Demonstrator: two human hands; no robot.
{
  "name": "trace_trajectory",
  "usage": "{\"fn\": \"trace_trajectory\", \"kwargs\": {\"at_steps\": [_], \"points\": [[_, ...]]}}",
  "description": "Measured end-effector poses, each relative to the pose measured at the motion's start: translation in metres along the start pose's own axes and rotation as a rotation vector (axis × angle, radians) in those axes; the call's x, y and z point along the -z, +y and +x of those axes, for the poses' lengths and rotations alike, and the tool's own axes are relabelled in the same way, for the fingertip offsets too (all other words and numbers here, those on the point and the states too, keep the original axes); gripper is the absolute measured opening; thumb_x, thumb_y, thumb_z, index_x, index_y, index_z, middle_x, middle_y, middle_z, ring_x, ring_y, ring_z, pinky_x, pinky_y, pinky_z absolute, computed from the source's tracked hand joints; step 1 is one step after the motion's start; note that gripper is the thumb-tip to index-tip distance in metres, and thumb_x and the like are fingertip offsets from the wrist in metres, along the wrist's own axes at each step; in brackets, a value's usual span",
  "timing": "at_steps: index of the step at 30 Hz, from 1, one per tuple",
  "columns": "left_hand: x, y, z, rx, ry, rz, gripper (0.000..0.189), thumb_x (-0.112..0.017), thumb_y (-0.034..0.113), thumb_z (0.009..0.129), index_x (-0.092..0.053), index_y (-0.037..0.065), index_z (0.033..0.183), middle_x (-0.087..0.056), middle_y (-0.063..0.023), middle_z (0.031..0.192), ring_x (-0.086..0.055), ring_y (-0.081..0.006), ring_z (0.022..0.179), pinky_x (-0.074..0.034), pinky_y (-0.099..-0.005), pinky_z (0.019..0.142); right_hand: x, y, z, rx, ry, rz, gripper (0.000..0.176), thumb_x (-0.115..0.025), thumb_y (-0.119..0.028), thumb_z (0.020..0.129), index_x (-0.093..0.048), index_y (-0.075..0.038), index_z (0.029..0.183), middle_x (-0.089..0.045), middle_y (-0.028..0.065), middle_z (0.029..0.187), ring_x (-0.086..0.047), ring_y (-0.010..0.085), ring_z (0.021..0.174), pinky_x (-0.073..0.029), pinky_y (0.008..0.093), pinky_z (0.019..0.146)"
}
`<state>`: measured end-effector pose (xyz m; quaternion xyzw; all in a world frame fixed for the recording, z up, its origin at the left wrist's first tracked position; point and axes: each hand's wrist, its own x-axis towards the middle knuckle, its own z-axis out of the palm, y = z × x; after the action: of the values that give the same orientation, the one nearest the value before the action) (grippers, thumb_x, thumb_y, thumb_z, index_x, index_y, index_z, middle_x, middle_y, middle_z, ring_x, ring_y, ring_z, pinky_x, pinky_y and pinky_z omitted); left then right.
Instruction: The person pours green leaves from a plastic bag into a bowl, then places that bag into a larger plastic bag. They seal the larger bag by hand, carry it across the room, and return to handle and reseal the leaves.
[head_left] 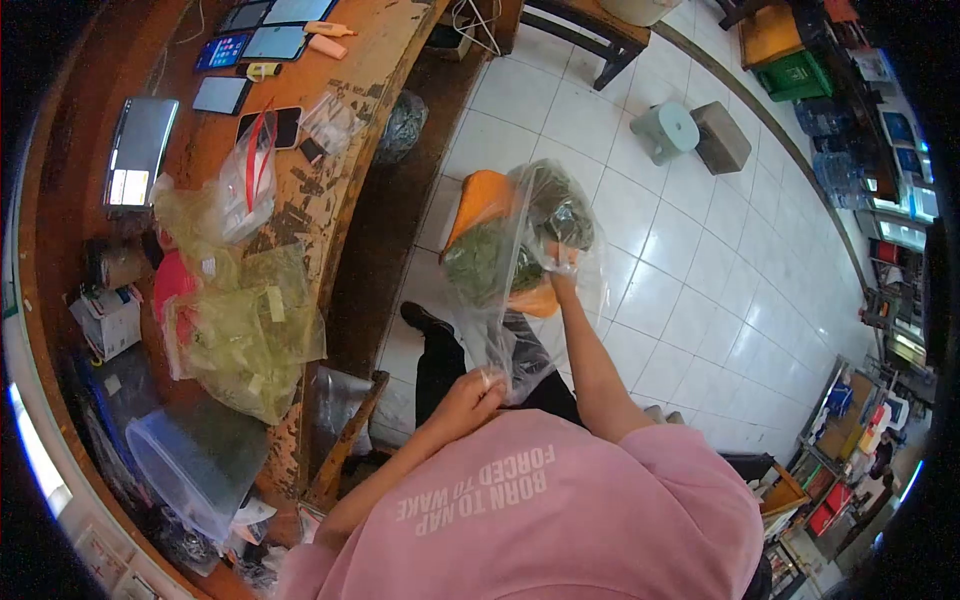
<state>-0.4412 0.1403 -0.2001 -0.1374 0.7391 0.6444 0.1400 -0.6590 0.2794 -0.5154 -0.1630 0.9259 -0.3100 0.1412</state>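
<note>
A large clear plastic bag (pixel 500 340) hangs in front of my lap. My left hand (pixel 470 400) has its fingers closed on the near edge of that bag. Farther forward, my right hand (pixel 560 260) is closed at the gathered end of a bundle of dark green leafy stuff (pixel 560 210) in clear plastic, and the big bag's film overlaps the hand. A second green bundle (pixel 488 262) shows through the film to the left. Behind both bundles is an orange surface (pixel 482 195), partly covered.
On the left, a worn wooden table (pixel 370 85) carries several phones, an orange highlighter (pixel 330 29), yellowish plastic bags (pixel 245 340) and a clear plastic container (pixel 195 465). A pale stool (pixel 668 132) stands on the white tiled floor beside a grey-brown block (pixel 722 138).
</note>
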Motion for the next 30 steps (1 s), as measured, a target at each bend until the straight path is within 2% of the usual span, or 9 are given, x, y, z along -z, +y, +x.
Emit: {"fn": "trace_trajectory", "kwargs": {"at_steps": [8,9,13,15,18,23,26,27,30], "points": [[0.020,-0.023,0.023,-0.027,0.263,0.119,0.022,-0.047,0.017,0.085,-0.056,-0.003,0.087,-0.057,-0.0180,0.084,-0.056,-0.0308,0.078,-0.042,-0.0363,0.068,0.048,-0.033,-0.025,0.065,-0.018,0.081,0.017,-0.050,-0.013,0.084,-0.054,0.000,0.094,-0.057,0.0160,0.079,-0.054,0.0285,0.071,-0.041,0.0354,0.066],[0.020,-0.019,0.024,0.137,0.310,-0.025,0.026,-0.048,0.020,0.083,-0.058,-0.004,0.084,-0.057,-0.0176,0.076,-0.057,-0.0272,0.069,-0.042,-0.0343,0.062,0.059,-0.042,-0.040,0.096,-0.003,0.102,0.016,-0.050,-0.013,0.085,-0.054,0.000,0.093,-0.057,0.0159,0.078,-0.054,0.0283,0.069,-0.042,0.0351,0.065],[0.017,-0.044,0.027,0.244,0.421,-0.148,0.032,-0.044,0.025,0.081,-0.060,-0.003,0.079,-0.057,-0.0191,0.065,-0.057,-0.0286,0.060,-0.042,-0.0351,0.058,0.091,-0.096,-0.081,0.245,-0.049,0.112,0.012,-0.047,-0.009,0.085,-0.053,0.001,0.088,-0.057,0.0144,0.071,-0.053,0.0268,0.063,-0.041,0.0335,0.061],[0.021,-0.042,0.028,0.302,0.400,-0.071,0.035,-0.044,0.027,0.081,-0.060,-0.003,0.080,-0.058,-0.0200,0.066,-0.058,-0.0306,0.063,-0.042,-0.0364,0.059,0.143,-0.170,-0.082,0.181,-0.191,0.225,0.009,-0.046,-0.007,0.085,-0.051,0.001,0.085,-0.055,0.0127,0.069,-0.052,0.0246,0.062,-0.041,0.0323,0.060],[0.014,-0.065,0.037,0.334,0.429,-0.060,0.038,-0.043,0.031,0.081,-0.060,-0.003,0.079,-0.058,-0.0201,0.068,-0.059,-0.0328,0.067,-0.043,-0.0384,0.061,0.201,-0.206,-0.078,0.215,-0.210,0.438,0.009,-0.043,-0.004,0.085,-0.049,0.001,0.082,-0.050,0.0092,0.065,-0.048,0.0179,0.061,-0.039,0.0292,0.059],[-0.002,-0.081,0.055,0.381,0.464,-0.240,0.042,-0.041,0.036,0.083,-0.059,-0.001,0.074,-0.061,-0.0157,0.066,-0.061,-0.0309,0.067,-0.045,-0.0401,0.065,0.291,-0.244,-0.066,0.174,-0.321,0.329,0.013,-0.039,-0.004,0.087,-0.047,0.001,0.078,-0.040,0.0021,0.064,-0.037,0.0091,0.064,-0.035,0.0235,0.059],[-0.012,-0.123,0.070,0.370,0.467,-0.264,0.043,-0.040,0.037,0.083,-0.060,0.000,0.073,-0.061,-0.0139,0.063,-0.061,-0.0285,0.063,-0.045,-0.0390,0.062,0.308,-0.264,-0.073,0.211,-0.322,0.326,0.015,-0.038,-0.006,0.089,-0.047,0.001,0.079,-0.042,0.0000,0.065,-0.036,0.0079,0.065,-0.034,0.0236,0.059],[-0.004,-0.092,0.061,0.397,0.507,-0.302,0.044,-0.041,0.040,0.082,-0.062,0.002,0.073,-0.061,-0.0127,0.061,-0.061,-0.0268,0.061,-0.045,-0.0371,0.059,0.311,-0.270,-0.075,0.212,-0.323,0.366,0.015,-0.038,-0.007,0.090,-0.049,0.001,0.083,-0.045,-0.0003,0.068,-0.038,0.0076,0.066,-0.035,0.0228,0.061],[-0.014,-0.130,0.078,0.465,0.556,-0.330,0.045,-0.044,0.042,0.080,-0.061,0.001,0.072,-0.060,-0.0118,0.059,-0.061,-0.0263,0.061,-0.046,-0.0356,0.058,0.317,-0.286,-0.076,0.217,-0.331,0.488,0.020,-0.040,-0.011,0.092,-0.054,0.003,0.096,-0.053,-0.0010,0.078,-0.044,0.0067,0.071,-0.038,0.0205,0.068]]}}
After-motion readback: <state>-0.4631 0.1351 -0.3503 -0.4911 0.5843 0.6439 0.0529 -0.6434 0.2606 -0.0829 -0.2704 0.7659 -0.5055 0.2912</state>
